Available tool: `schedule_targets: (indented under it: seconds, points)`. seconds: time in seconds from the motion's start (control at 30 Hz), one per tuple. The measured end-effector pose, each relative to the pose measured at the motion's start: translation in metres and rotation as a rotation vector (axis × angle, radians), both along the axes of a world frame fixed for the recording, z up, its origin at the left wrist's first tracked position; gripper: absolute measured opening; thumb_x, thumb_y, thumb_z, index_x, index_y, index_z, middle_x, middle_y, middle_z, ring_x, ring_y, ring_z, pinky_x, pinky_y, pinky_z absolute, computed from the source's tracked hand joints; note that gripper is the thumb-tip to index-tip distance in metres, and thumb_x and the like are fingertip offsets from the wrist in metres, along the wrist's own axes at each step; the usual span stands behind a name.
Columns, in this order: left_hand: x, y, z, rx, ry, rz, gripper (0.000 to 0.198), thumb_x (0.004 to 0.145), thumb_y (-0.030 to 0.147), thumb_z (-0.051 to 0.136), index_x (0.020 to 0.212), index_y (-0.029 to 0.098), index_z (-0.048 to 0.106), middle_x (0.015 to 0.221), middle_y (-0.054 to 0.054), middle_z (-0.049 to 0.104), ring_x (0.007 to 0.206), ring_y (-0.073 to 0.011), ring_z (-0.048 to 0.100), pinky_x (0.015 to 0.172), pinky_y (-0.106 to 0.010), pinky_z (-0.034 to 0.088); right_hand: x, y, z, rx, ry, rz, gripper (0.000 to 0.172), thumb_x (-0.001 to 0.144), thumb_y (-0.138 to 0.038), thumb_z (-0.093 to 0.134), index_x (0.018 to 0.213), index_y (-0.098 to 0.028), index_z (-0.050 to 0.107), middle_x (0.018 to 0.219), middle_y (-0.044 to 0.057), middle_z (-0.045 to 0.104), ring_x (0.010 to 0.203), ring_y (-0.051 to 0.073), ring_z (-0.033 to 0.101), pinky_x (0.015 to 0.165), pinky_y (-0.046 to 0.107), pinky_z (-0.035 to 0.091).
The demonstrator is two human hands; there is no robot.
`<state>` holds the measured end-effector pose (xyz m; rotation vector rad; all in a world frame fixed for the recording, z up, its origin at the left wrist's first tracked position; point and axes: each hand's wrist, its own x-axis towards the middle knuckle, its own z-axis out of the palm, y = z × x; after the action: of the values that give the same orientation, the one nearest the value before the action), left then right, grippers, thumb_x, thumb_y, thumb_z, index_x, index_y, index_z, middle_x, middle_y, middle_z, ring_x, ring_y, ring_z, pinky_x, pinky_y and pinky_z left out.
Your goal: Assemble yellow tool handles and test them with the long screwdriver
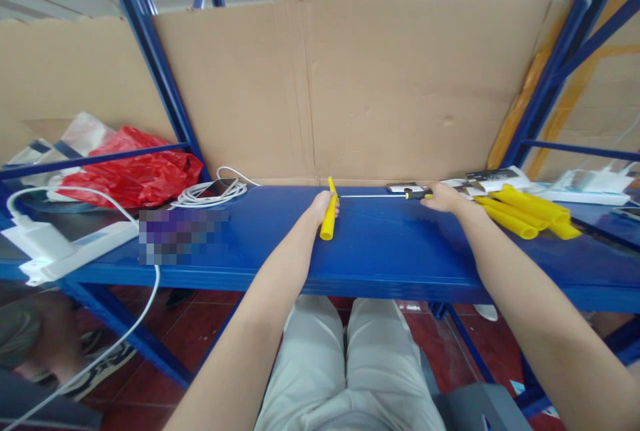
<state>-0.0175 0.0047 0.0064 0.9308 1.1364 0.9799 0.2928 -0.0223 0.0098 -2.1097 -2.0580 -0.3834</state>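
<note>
My left hand [326, 204] is closed around a yellow tapered tube [329, 221], its open wide end pointing toward me. My right hand [443, 197] grips the black and yellow handle of a long screwdriver [414, 195]. The thin metal shaft runs leftward, and its tip meets the side of the yellow tube near my left fingers. Whether the tip is inside the tube or only against it, I cannot tell. Just right of my right hand, several more yellow tubes [530, 211] lie in a pile on the blue shelf [380, 244].
A red plastic bag [135, 167], a coiled white cable [207, 196] and a white power strip [85, 251] sit on the left. Behind the tubes are small boxes [500, 179]. A cardboard panel [390, 91] closes off the back. Blue posts [155, 64] flank it.
</note>
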Motion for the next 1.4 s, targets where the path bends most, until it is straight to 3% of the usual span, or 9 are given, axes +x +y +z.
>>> schedule_targets:
  seconds: [0.13,0.27,0.33,0.6,0.9,1.1,1.2,1.4]
  points:
    - [0.0,0.003,-0.002,0.007,0.0,-0.008,0.018,0.098,0.02,0.032,0.095,0.017,0.049,0.051,0.002,0.043,0.034,-0.0129,0.037,0.034,-0.021,0.029,-0.002,-0.003,0.001,0.019,-0.049,-0.036,0.03,0.077,-0.026,0.063,0.105,-0.018,0.072,0.104,0.013,0.075,0.101,0.03,0.07,0.084,0.031,0.051]
    - [0.0,0.003,-0.002,0.012,0.023,-0.015,0.02,0.099,0.02,0.031,0.094,0.016,0.05,0.052,0.003,0.043,0.034,-0.0125,0.037,0.034,-0.022,0.03,-0.009,-0.008,0.001,0.035,-0.008,-0.143,0.047,0.078,-0.034,0.067,0.12,-0.012,0.064,0.103,0.019,0.073,0.097,0.033,0.07,0.078,0.035,0.052]
    - [0.0,0.002,-0.001,0.009,0.025,-0.007,0.019,0.099,0.02,0.031,0.094,0.016,0.049,0.053,0.003,0.043,0.034,-0.0121,0.036,0.034,-0.022,0.03,-0.01,-0.008,0.0,0.024,0.004,-0.131,0.051,0.078,-0.033,0.068,0.123,-0.009,0.062,0.106,0.021,0.073,0.098,0.033,0.07,0.079,0.035,0.052]
    - [-0.001,0.005,-0.002,-0.003,-0.002,-0.007,0.018,0.099,0.02,0.032,0.095,0.017,0.049,0.052,0.003,0.043,0.032,-0.0115,0.036,0.033,-0.021,0.029,-0.004,-0.003,0.001,-0.04,0.015,-0.008,0.03,0.08,-0.024,0.059,0.105,-0.014,0.072,0.099,0.013,0.075,0.097,0.028,0.07,0.081,0.03,0.051]
    - [-0.001,0.008,-0.004,-0.024,-0.039,-0.013,0.018,0.099,0.022,0.033,0.094,0.018,0.049,0.053,0.004,0.044,0.031,-0.011,0.035,0.031,-0.021,0.029,-0.004,-0.006,0.004,-0.017,-0.017,-0.072,0.046,0.073,-0.037,0.071,0.114,-0.018,0.067,0.094,0.012,0.074,0.088,0.029,0.07,0.071,0.032,0.051]
    - [-0.001,0.006,-0.003,-0.004,0.012,0.002,0.017,0.099,0.02,0.033,0.095,0.017,0.049,0.052,0.003,0.044,0.032,-0.0116,0.037,0.031,-0.021,0.03,-0.005,-0.008,0.009,-0.089,0.051,-0.028,0.031,0.08,-0.025,0.056,0.106,-0.017,0.071,0.091,0.01,0.075,0.088,0.026,0.071,0.072,0.029,0.05]
    - [-0.001,0.006,-0.003,0.004,0.004,-0.006,0.017,0.099,0.021,0.033,0.094,0.017,0.049,0.052,0.003,0.044,0.032,-0.0112,0.036,0.032,-0.02,0.03,-0.008,-0.011,0.01,-0.065,0.002,-0.049,0.031,0.078,-0.025,0.06,0.105,-0.016,0.071,0.092,0.012,0.075,0.091,0.028,0.071,0.073,0.03,0.05]
    - [-0.002,0.007,-0.003,-0.023,-0.025,-0.03,0.017,0.099,0.021,0.033,0.093,0.018,0.049,0.052,0.004,0.043,0.032,-0.0115,0.036,0.031,-0.02,0.03,-0.012,-0.013,0.008,-0.027,-0.047,-0.102,0.046,0.074,-0.031,0.07,0.118,-0.015,0.066,0.101,0.016,0.074,0.093,0.03,0.07,0.073,0.032,0.051]
